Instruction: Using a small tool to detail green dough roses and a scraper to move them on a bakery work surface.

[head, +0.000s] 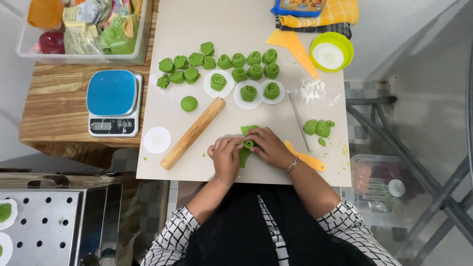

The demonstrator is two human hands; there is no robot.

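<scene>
While both hands are working close to the near edge of the tabletop (236,29), a strip of green dough (245,148) is sitting right between them, curled into a spiral at its top. The left hand (225,156) is pinching the strip from its side, fingers bent around the roll, and the right hand (268,147) is closing on it from the other side, fingertips touching the spiral. So both hands are grasping the same piece, neither one released.

Just beyond the hands a wooden rolling pin (193,133) is lying on a slant, with a smooth green dough ball (188,103) near its far end and a white paper round (157,140) sitting toward the left edge. Peeking out from under the right wrist is an orange scraper (309,160), and a thin metal rod (298,122) is lying just past it. Near the right edge, a few rough dough lumps (319,128) are bunched together.

Farther back, finished green rosettes (239,60) are lining up in rows, three of them resting on white paper discs (248,93). Toward the far right corner a lime-green bowl (331,51) is holding something white, with a second orange scraper (295,49) beside it and some spilled flour (312,91) just nearer.

Off the left edge, a kitchen scale with a blue top (114,102) is standing on a wooden side table (54,103).
</scene>
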